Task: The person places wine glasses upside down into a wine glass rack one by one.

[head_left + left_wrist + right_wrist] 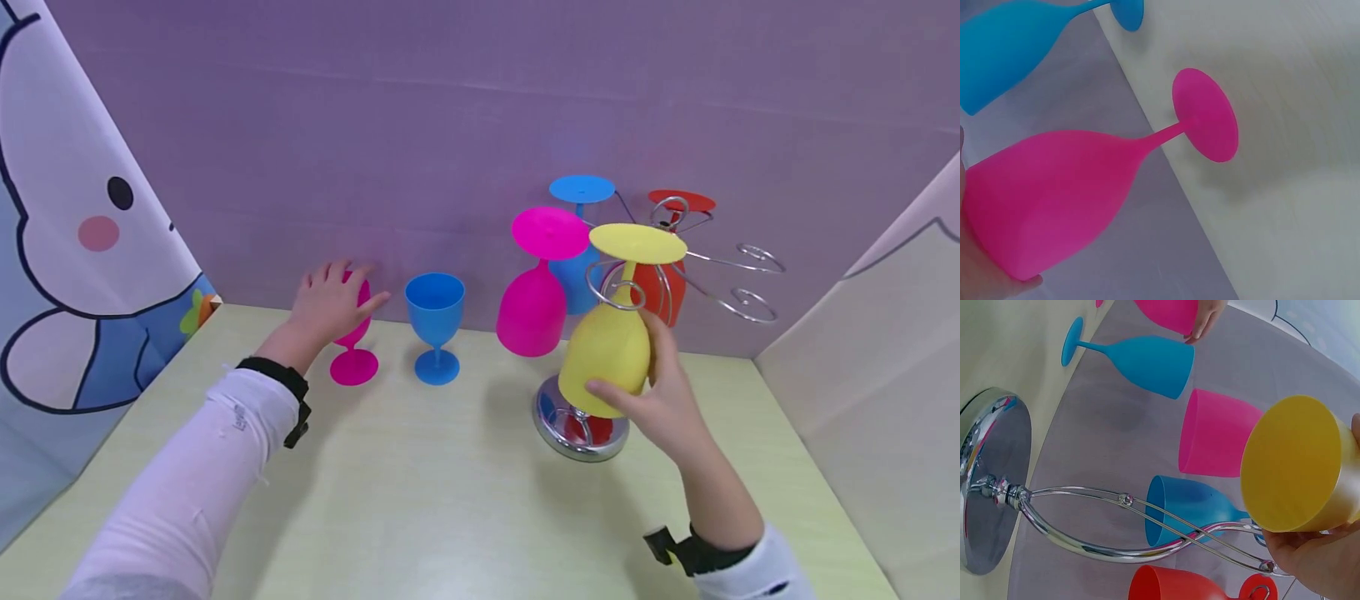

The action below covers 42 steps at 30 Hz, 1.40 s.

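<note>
My left hand (330, 304) reaches over the upright pink goblet (354, 365), fingers spread at its rim. In the left wrist view that pink goblet (1060, 194) stands with its foot on the table. Around the bowl of an upside-down yellow goblet (607, 354), my right hand (667, 400) grips with thumb and fingers. The yellow goblet's stem sits within a wire loop of the metal goblet rack (581, 450), its foot above the loop. In the right wrist view, the yellow goblet's mouth (1291, 462) faces the camera.
An upright blue goblet (435, 308) stands right of the pink one. Upside down at the rack are another pink goblet (532, 312), a blue goblet (581, 190) and a red goblet (681, 201). Curled wire arms (753, 308) stick out rightward. A purple backdrop (420, 150) borders the table (420, 500).
</note>
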Tool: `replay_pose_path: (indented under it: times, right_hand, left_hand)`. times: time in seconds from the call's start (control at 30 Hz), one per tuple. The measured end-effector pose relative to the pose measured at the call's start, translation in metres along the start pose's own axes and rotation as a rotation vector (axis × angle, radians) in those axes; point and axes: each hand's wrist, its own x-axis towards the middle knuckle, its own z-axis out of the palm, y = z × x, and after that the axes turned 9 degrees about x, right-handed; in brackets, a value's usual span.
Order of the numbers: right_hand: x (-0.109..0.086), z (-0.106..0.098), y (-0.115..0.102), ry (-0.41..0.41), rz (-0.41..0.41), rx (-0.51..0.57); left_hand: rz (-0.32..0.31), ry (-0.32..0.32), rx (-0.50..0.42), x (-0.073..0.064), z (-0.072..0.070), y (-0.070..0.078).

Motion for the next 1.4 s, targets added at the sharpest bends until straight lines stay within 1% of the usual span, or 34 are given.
replay_pose_path:
  times: [0.13, 0.3, 0.57, 0.73, 1.0, 1.2, 1.4]
  right_hand:
    - [-0.001, 0.003, 0.000, -0.010, -0.010, -0.018]
    - [-0.004, 0.006, 0.000, -0.026, 0.001, -0.016]
    - [-0.008, 0.009, 0.000, -0.041, 0.000, -0.020]
    - [-0.010, 0.010, 0.001, -0.041, -0.012, -0.015]
    - [-0.014, 0.012, 0.005, -0.031, -0.054, -0.014]
    - [-0.014, 0.015, 0.006, -0.041, -0.100, 0.007]
    - [-0.017, 0.016, 0.005, -0.042, -0.122, 0.026]
  left_hand:
    - [-0.009, -0.022, 0.010, -0.002, 0.001, -0.001]
    - [-0.014, -0.034, 0.011, -0.005, -0.001, -0.001]
    - [0.002, -0.010, 0.017, -0.008, -0.001, -0.003]
    - [0.010, -0.013, 0.026, -0.008, 0.000, -0.004]
    - [0.012, -0.010, 0.041, -0.008, 0.001, -0.004]
    - [0.017, 0.013, 0.029, -0.008, 0.002, -0.004]
    - [0.008, 0.006, 0.015, -0.008, 0.001, -0.004]
